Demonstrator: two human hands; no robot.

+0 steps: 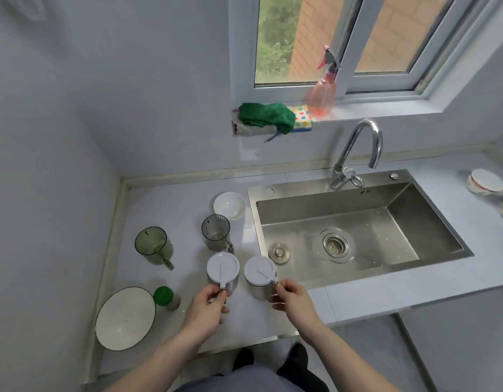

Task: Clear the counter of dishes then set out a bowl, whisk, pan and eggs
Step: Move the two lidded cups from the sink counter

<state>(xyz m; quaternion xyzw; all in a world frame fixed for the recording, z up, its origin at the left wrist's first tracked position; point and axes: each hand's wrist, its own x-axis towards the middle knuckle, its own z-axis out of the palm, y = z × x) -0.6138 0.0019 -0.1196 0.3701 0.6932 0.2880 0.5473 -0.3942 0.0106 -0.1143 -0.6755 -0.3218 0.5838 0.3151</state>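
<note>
Now each grip pinches a spoon handle: left hand (206, 305) at left jar (223, 271), right hand (292, 301) at right jar (259, 274).

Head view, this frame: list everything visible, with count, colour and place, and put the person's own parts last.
Jars: 2, metal with white lids, counter front, left of sink.
Mugs: 2, one green, one grey, counter left.
Small bowl: 1, white, beside sink's left rim.
Large bowl: 1, white with dark rim, counter front left.
Shaker: 1, green cap, beside large bowl.
Sink: 1, steel, centre right.
Sink plug: 1, metal, in sink, left side.
Faucet: 1, chrome, behind sink.
Dishes: several, mostly white, counter far right.
Spray bottle: 1, pink, windowsill.
Cloths: pile, green on top, windowsill.
Left hand: on left jar's handle.
Right hand: at right jar's handle.
</note>
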